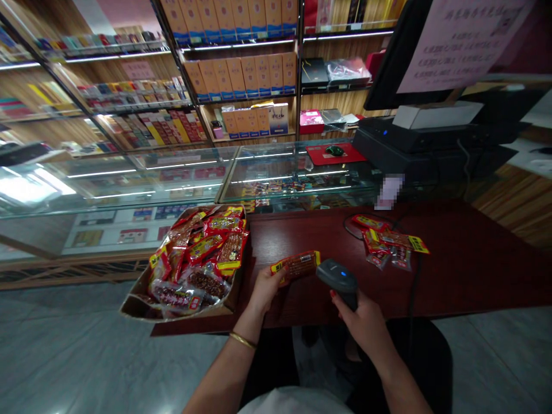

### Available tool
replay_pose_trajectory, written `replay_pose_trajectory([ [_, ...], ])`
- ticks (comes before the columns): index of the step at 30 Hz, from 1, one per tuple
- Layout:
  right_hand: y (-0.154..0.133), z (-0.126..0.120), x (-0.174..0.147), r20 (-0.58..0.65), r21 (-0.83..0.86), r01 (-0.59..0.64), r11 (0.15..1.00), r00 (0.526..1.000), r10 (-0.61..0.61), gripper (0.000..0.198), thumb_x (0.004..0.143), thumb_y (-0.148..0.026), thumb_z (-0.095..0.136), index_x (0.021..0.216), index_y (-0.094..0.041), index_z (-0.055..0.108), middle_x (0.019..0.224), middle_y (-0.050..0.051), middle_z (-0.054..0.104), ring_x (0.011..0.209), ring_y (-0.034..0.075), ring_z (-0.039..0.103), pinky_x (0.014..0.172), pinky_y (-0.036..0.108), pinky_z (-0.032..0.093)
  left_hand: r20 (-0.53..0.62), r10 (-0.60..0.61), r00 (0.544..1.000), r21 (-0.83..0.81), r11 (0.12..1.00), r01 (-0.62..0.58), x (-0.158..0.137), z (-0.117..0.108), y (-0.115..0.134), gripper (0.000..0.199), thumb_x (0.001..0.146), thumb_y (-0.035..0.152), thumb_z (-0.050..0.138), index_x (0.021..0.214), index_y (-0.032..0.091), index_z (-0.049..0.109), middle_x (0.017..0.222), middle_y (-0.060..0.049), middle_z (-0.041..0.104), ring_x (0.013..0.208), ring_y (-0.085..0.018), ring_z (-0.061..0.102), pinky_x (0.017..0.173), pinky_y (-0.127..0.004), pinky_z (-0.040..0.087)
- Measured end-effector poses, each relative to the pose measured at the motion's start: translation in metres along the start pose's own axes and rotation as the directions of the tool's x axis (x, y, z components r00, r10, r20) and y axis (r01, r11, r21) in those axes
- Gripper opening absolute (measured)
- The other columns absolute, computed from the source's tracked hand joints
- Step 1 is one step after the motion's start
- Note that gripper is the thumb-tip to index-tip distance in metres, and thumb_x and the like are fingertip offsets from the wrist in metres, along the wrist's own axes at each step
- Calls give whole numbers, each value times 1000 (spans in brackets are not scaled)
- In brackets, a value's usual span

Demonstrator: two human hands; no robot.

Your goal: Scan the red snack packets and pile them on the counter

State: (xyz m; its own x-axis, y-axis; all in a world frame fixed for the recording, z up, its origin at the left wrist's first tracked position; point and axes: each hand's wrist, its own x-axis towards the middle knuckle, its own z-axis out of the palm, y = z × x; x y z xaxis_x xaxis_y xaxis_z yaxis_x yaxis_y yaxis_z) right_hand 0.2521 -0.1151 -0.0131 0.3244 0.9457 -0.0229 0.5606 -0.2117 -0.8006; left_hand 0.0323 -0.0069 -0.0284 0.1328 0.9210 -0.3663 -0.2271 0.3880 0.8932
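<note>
My left hand (pixel 266 289) grips one end of a red and yellow snack packet (pixel 302 265), held just above the dark red wooden counter (pixel 297 230). Wrapped round the handle of a black barcode scanner (pixel 338 278) is my right hand (pixel 362 316); the scanner's head, with a blue light on top, points at the packet's right end. Left of my hands stands an open cardboard box (pixel 233 299) full of similar packets (pixel 206 248). Several more loose packets (pixel 388 241) lie in a small pile on the counter to the right.
A cable (pixel 414 293) runs across the counter's right side. Behind the counter stand a glass display case (pixel 181 167), a red mat (pixel 357 154) with a mouse (pixel 334 150), a cash drawer (pixel 401 149) and a monitor (pixel 397 52). Stocked shelves (pixel 241 49) line the back wall.
</note>
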Motion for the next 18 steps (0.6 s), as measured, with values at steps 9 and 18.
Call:
replay_pose_trajectory([
  [9, -3, 4, -2, 5, -27, 1, 1000, 1000, -1, 45, 86, -60, 58, 94, -19, 75, 70, 9, 77, 67, 28, 76, 62, 32, 53, -22, -8, 1000, -13, 1000, 8, 2, -2, 0, 51, 57, 49, 91, 90, 13, 77, 88, -8, 77, 78, -18, 70, 73, -30, 57],
  [18, -3, 2, -3, -22, 2, -10, 1000, 1000, 10, 42, 84, -59, 60, 89, -20, 74, 70, 9, 77, 70, 29, 76, 65, 33, 53, -31, -6, 999, 13, 1000, 7, 3, -3, 0, 53, 61, 48, 89, 100, 15, 77, 95, -9, 78, 83, -19, 71, 72, -29, 57],
])
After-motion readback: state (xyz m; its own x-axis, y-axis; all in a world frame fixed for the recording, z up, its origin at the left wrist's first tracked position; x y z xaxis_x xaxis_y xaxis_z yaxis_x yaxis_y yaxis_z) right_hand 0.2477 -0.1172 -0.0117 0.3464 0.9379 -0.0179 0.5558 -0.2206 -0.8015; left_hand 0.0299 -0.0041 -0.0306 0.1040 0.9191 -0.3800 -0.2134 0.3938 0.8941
